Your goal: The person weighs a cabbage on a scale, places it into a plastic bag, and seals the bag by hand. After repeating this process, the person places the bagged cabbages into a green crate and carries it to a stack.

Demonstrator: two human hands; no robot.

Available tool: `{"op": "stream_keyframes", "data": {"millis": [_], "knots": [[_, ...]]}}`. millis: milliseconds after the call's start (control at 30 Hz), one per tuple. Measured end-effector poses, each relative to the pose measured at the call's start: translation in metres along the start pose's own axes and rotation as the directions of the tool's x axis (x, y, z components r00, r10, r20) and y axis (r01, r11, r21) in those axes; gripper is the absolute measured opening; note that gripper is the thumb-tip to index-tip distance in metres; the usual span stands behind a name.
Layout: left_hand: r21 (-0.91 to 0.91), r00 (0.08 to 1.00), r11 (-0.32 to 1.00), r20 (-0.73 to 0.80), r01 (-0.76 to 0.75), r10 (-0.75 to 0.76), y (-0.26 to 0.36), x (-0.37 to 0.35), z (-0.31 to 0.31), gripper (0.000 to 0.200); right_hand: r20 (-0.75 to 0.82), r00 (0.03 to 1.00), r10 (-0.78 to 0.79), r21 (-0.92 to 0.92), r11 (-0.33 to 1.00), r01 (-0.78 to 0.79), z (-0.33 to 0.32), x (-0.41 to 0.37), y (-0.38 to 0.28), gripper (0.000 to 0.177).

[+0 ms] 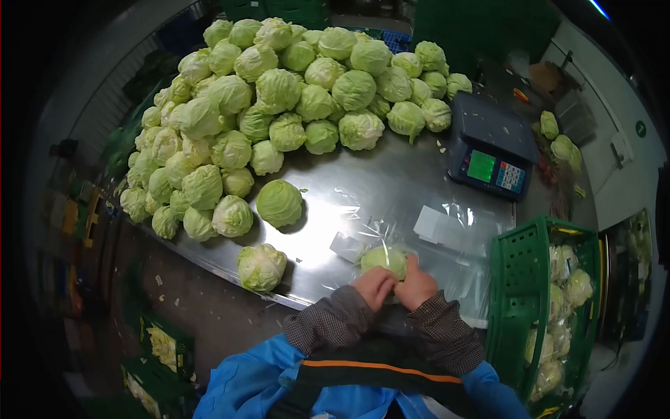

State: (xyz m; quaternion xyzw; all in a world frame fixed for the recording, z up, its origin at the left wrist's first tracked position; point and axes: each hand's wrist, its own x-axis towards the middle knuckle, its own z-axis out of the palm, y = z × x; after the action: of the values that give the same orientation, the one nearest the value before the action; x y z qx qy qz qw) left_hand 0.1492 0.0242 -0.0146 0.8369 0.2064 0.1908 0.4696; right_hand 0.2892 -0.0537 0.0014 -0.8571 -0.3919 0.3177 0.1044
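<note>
Near the front edge of the metal table (335,174), a cabbage (382,260) sits inside a clear plastic bag. My left hand (375,287) is at its near left side, with the fingers curled together at the bag. On the near right side, my right hand (417,283) grips the bag, its thumb or a finger pointing up along the cabbage. The two hands almost touch. What exactly the fingertips pinch is partly hidden, but it looks like the bag's plastic. Flat clear bags (464,241) with white labels lie to the right of the hands.
A large heap of cabbages (279,91) covers the table's far and left parts. Two single cabbages (279,203) lie nearer. A scale (492,143) with a green display stands at the back right. A green crate (516,300) with bagged cabbages is at the right.
</note>
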Motion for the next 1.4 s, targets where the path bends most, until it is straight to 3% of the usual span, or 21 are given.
{"op": "stream_keyframes", "data": {"millis": [33, 133, 167, 267, 333, 367, 433, 467, 567, 633, 667, 800, 900, 1000, 1033, 1133, 1233, 1300, 1333, 1367, 1400], "knots": [[-0.079, 0.975, 0.981, -0.121, 0.177, -0.186, -0.004, -0.002, -0.003, 0.018, -0.001, 1.000, -0.019, -0.027, 0.999, 0.019, -0.005, -0.002, -0.010, 0.073], [-0.263, 0.923, 0.932, -0.226, 0.249, -0.311, -0.048, -0.008, -0.014, 0.017, 0.055, 0.998, -0.034, 0.200, 0.980, 0.022, -0.030, 0.000, -0.011, 0.075], [-0.282, 0.904, 0.903, -0.189, 0.323, -0.382, -0.054, -0.011, -0.016, 0.017, -0.031, 0.997, 0.065, 0.189, 0.980, -0.058, -0.034, 0.001, -0.009, 0.075], [-0.279, 0.896, 0.893, -0.174, 0.352, -0.408, -0.053, -0.012, -0.022, 0.018, -0.458, 0.876, -0.153, 0.011, 0.984, 0.178, 0.019, 0.040, 0.045, 0.060], [-0.280, 0.898, 0.896, -0.179, 0.345, -0.402, -0.047, -0.007, -0.024, 0.018, -0.088, 0.990, 0.113, 0.476, 0.878, -0.058, 0.035, 0.045, 0.045, 0.048], [-0.281, 0.899, 0.896, -0.177, 0.345, -0.401, -0.045, -0.008, -0.025, 0.018, 0.145, 0.973, 0.179, 0.633, 0.739, -0.230, 0.040, 0.046, 0.044, 0.043], [-0.281, 0.894, 0.891, -0.174, 0.357, -0.414, -0.047, -0.008, -0.028, 0.018, -0.113, 0.992, 0.047, 0.209, 0.978, -0.022, 0.031, 0.032, 0.025, 0.036], [-0.279, 0.894, 0.890, -0.168, 0.360, -0.415, -0.048, -0.006, -0.030, 0.017, -0.213, 0.975, -0.058, -0.043, 0.998, 0.050, 0.024, 0.026, 0.018, 0.034], [-0.410, 0.868, 0.882, -0.322, 0.232, -0.378, -0.031, 0.007, -0.055, 0.018, -0.307, 0.808, -0.502, -0.324, 0.854, 0.407, 0.000, 0.022, 0.025, 0.036], [-0.469, 0.855, 0.863, -0.354, 0.188, -0.379, -0.019, 0.023, -0.080, 0.017, -0.238, 0.946, -0.218, 0.143, 0.956, 0.256, -0.038, 0.011, 0.010, 0.035], [-0.487, 0.860, 0.858, -0.357, 0.161, -0.365, -0.015, 0.031, -0.090, 0.018, -0.148, 0.985, -0.090, 0.363, 0.921, 0.138, -0.049, 0.007, 0.004, 0.035], [-0.422, 0.899, 0.904, -0.367, 0.069, -0.240, 0.007, 0.063, -0.116, 0.017, -0.342, 0.783, -0.520, 0.166, 0.787, 0.594, -0.072, -0.003, -0.016, 0.031], [-0.436, 0.907, 0.900, -0.391, -0.034, -0.155, 0.019, 0.083, -0.135, 0.016, -0.064, 0.977, -0.202, 0.652, 0.733, 0.194, -0.104, -0.016, -0.039, 0.028], [-0.409, 0.940, 0.910, -0.280, 0.069, -0.196, 0.019, 0.081, -0.133, 0.017, 0.033, 0.912, -0.409, 0.336, 0.864, 0.376, -0.085, -0.014, -0.027, 0.024], [-0.415, 0.961, 0.906, -0.210, 0.081, -0.182, 0.009, 0.075, -0.123, 0.018, 0.170, 0.914, -0.369, 0.236, 0.915, 0.326, -0.095, -0.018, -0.029, 0.023], [-0.363, 0.994, 0.926, 0.007, 0.106, -0.111, 0.011, 0.059, -0.098, 0.017, 0.194, 0.916, -0.351, -0.140, 0.914, 0.381, -0.145, -0.028, -0.068, 0.027], [-0.395, 0.983, 0.917, 0.182, 0.047, 0.028, 0.006, 0.052, -0.074, 0.016, -0.353, 0.791, -0.499, -0.035, 0.852, 0.522, -0.157, 0.016, -0.124, 0.039], [-0.394, 0.970, 0.918, 0.203, -0.047, 0.137, -0.002, 0.049, -0.055, 0.017, -0.325, 0.785, -0.527, -0.088, 0.844, 0.530, -0.147, 0.060, -0.185, 0.045], [-0.386, 0.960, 0.921, 0.232, -0.057, 0.157, -0.004, 0.046, -0.049, 0.018, -0.312, 0.740, -0.596, -0.218, 0.803, 0.555, -0.131, 0.091, -0.208, 0.052], [-0.376, 0.949, 0.924, 0.260, -0.071, 0.178, -0.007, 0.045, -0.044, 0.018, -0.340, 0.613, -0.713, -0.301, 0.700, 0.647, -0.106, 0.134, -0.223, 0.058], [-0.363, 0.936, 0.928, 0.289, -0.085, 0.199, -0.011, 0.044, -0.037, 0.019, -0.289, 0.680, -0.673, -0.314, 0.738, 0.597, -0.088, 0.170, -0.245, 0.067]]}}
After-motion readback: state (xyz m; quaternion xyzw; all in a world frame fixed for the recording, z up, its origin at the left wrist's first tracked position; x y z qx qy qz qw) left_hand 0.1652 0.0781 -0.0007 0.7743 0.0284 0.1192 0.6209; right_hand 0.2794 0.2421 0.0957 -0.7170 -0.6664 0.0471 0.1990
